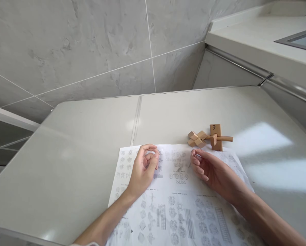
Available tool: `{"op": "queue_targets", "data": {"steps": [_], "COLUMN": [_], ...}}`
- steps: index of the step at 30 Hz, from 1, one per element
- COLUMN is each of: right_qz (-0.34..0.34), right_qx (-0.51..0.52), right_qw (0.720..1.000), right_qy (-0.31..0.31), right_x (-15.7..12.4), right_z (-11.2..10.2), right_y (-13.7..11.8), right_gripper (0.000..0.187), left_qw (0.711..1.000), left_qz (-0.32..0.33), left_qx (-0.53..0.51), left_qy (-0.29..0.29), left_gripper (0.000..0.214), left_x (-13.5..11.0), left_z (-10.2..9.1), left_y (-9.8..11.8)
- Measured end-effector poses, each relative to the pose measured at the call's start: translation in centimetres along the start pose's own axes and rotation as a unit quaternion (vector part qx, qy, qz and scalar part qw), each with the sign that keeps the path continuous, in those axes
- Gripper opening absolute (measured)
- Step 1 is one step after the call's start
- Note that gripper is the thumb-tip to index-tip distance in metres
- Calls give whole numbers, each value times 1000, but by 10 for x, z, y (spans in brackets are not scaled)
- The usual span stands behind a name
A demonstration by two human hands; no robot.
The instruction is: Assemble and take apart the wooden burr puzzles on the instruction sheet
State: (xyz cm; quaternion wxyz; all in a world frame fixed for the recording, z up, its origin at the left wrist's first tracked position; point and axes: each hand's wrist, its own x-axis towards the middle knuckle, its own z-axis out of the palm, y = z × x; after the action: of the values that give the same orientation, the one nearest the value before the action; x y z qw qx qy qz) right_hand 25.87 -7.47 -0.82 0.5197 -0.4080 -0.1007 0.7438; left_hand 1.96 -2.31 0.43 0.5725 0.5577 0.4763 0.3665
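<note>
Evidently neither of the wooden puzzles is being worked at this moment: both sit joined into shapes, though I can't tell from here whether either is complete or any fitting is left. They're at the far edge of the printed instruction sheet [165,201] on the pale folding table [91,130], just beyond the right hand [206,171]. The star-shaped burr puzzle [197,139] is light wood with faceted, angled ends; beside it the cross-shaped puzzle [216,140] looks browner, its upright board carrying a dark mark like a reversed 3. The left hand [145,167] has its fingers curled, thumb near their tips, pinching nothing visible; the right's fingers bend loosely inward, close together, apparently holding nothing.
</note>
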Motion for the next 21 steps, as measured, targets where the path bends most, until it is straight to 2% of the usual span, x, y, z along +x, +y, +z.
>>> {"op": "queue_targets", "data": {"steps": [21], "right_qz": [-3], "right_qx": [-5], "right_qw": [1000], "right_qy": [-1], "right_x": [0], "right_z": [2], "right_y": [0], "right_gripper": [23], "left_qw": [1000], "left_qz": [-5], "left_qx": [6], "left_qy": [0], "left_gripper": [15], "left_x": [0], "left_z": [0], "left_y": [0]}}
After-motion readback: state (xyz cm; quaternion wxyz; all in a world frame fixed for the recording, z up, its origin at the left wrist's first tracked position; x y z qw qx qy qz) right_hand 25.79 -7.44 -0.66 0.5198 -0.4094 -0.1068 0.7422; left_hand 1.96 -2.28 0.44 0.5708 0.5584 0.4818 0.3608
